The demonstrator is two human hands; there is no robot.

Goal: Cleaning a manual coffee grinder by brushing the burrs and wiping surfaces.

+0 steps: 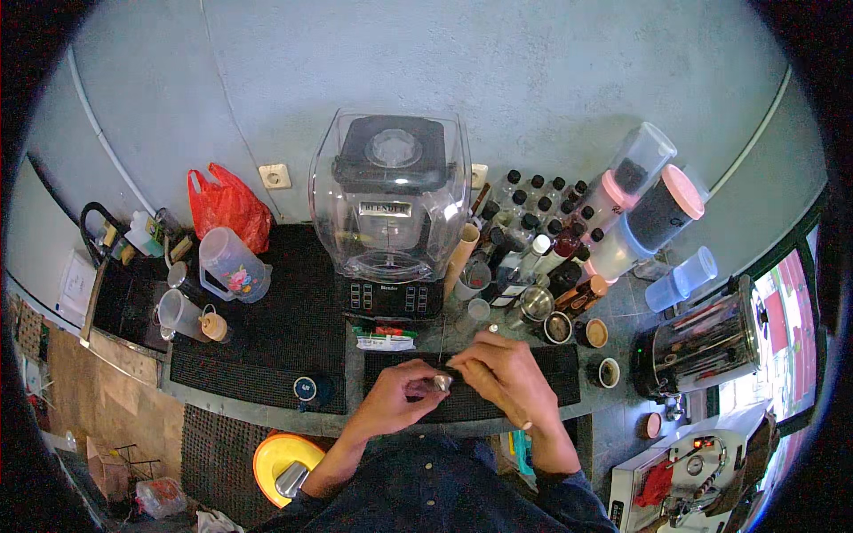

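Near the counter's front edge, my left hand (408,394) is closed around a small shiny metal object (441,382), probably a small cup or measure; most of it is hidden by the fingers. My right hand (508,374) is just to its right, thumb and fingertips pinched close to the metal object. Whether something thin is between those fingertips is too small to tell. Both hands are above a black ribbed mat (566,380). Behind them stands a covered blender (393,206), with a white and green packet (385,341) lying at its base.
Left of the blender are a flowered plastic jug (234,273), a red plastic bag (228,206) and a dark blue cup (305,389). Bottles (526,246), a steel pitcher (536,303), lidded canisters (660,213) and a large steel dispenser (706,346) crowd the right.
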